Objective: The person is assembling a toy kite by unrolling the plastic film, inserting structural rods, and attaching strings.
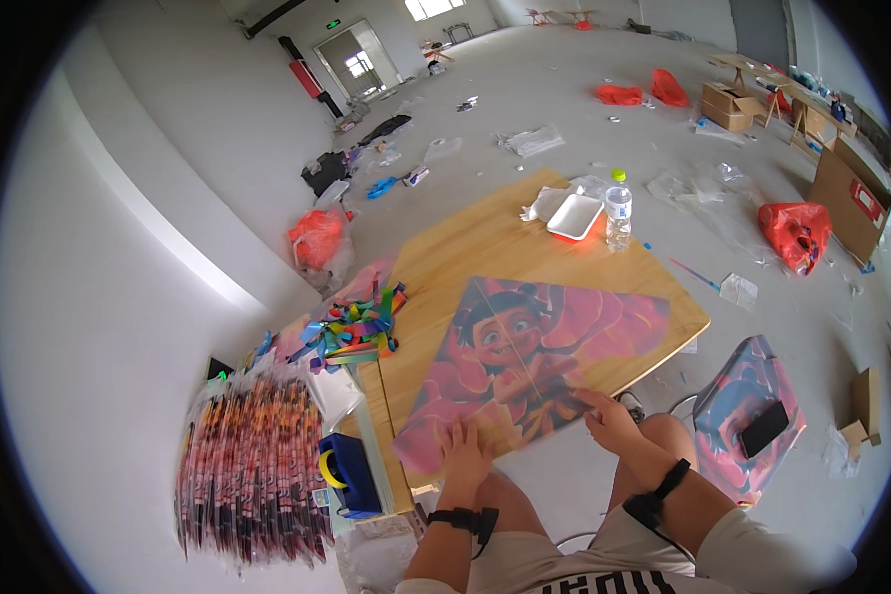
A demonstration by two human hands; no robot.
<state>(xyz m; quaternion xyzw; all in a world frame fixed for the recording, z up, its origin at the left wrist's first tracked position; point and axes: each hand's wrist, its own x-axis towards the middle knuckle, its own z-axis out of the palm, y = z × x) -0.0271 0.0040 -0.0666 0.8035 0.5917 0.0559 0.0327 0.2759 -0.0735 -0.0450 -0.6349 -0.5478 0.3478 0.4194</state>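
Observation:
A printed kite [525, 346] with a cartoon figure on pink and red lies across the wooden table [445, 247]. A thin straight line runs down its middle. My left hand [465, 457] rests on its near left edge, fingers spread flat. At the near right edge my right hand [609, 421] pinches the kite between thumb and fingers. Left of the kite is a heap of multicoloured ribbons [361, 327]. A blue tape dispenser [354, 475] with a yellow roll stands at the table's left side, near my left hand.
A water bottle [619, 213] and a white tray [574, 215] stand at the table's far end. Many packaged kites [252, 465] are stacked on the left. At right, a phone [764, 429] lies on another printed piece [738, 381]. Red bags [795, 236] and cardboard boxes [851, 203] sit on the floor.

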